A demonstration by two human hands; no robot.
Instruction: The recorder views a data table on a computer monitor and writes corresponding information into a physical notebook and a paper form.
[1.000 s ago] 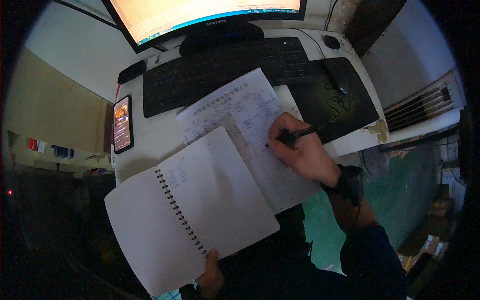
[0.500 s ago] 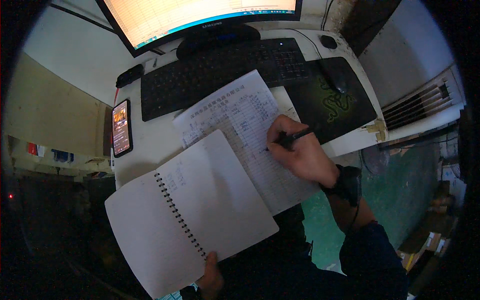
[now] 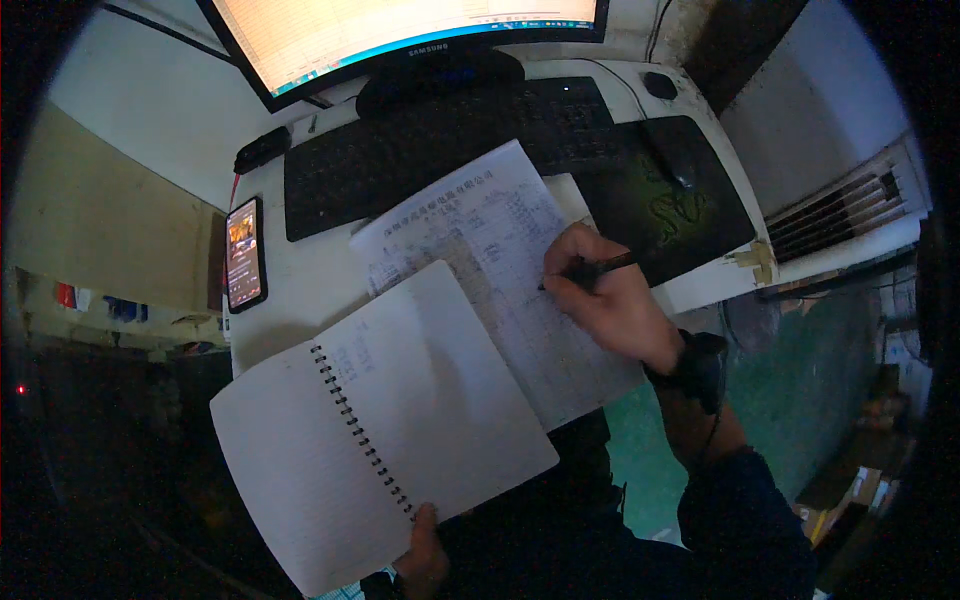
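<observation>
My right hand grips a dark pen, its tip at or just above a printed form with a ruled table full of small handwriting. A spiral notebook lies open over the form's lower left part, with a few handwritten lines on its right page. My left hand holds the notebook's lower edge near the wire binding; the thumb rests on the page and the other fingers are hidden beneath. A black band or watch-like device circles my right wrist.
A black keyboard sits beyond the papers, under a lit monitor. On the left lies a phone with its screen on, near a small black case. A mouse rests on a dark mouse pad.
My right hand, still holding the pen, has shifted slightly right on the form. The left hand and notebook have stayed in place.
</observation>
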